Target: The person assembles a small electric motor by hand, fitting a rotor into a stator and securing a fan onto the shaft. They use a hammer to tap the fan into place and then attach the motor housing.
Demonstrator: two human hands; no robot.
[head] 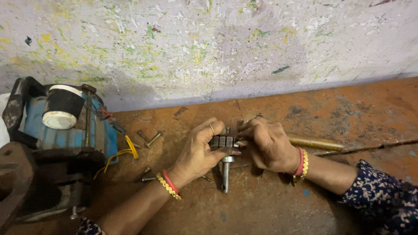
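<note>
My forearms come in low from the bottom edge, the right in a dark flowered sleeve (383,202), both wrists ringed with red and yellow bangles (169,185).

My left hand (198,152) is curled round the left end of a small dark ribbed rotor (223,141); thumb below, fingers wrapped over the top, a ring on one finger. Closed grip, firmly on the part.

My right hand (270,146) meets it from the other side, fingertips pinched onto the right end of the same rotor, knuckles up. How much of the part sits under these fingers I cannot tell.

The rotor is held just above the rust-brown workbench (270,204), roughly centre of view, between the two hands. Its steel shaft (225,174) points toward me, running down out of the grip, the tip close to or on the bench; I cannot tell which.

To the left: a blue motor housing (65,130), grimy, with a black-and-white cylinder on top and yellow wires (126,152) trailing out onto the bench.

Loose bolts (150,139) lie between the housing and my left hand, more near my left wrist.

Behind my right hand, a brass-coloured rod (315,142) lies flat on the bench.

Back: paint-flecked whitish wall (217,48).
</note>
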